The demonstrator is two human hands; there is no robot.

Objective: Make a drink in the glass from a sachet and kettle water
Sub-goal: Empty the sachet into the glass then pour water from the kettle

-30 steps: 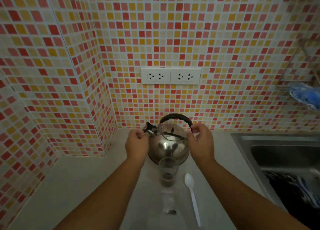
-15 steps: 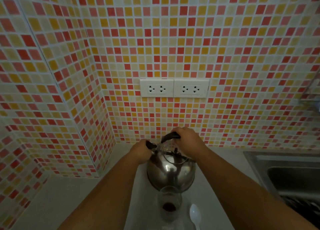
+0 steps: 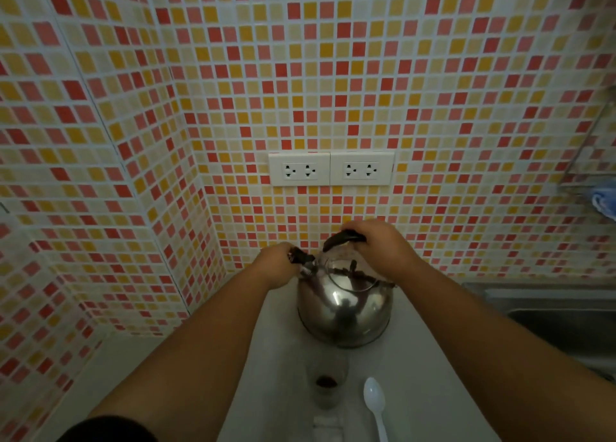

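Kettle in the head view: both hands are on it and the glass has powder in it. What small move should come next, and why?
Probably lift the kettle and tip its spout toward the glass. The right hand grips the handle, the left hand is at the spout cap, and the glass holds only dark powder, no water visible.

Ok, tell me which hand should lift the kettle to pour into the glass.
Right. The right hand is closed on the kettle's black top handle; the left hand only pinches the spout cap, and the glass stands just in front.

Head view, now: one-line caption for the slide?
Right hand grips the kettle handle, left hand at its spout, glass and spoon waiting.
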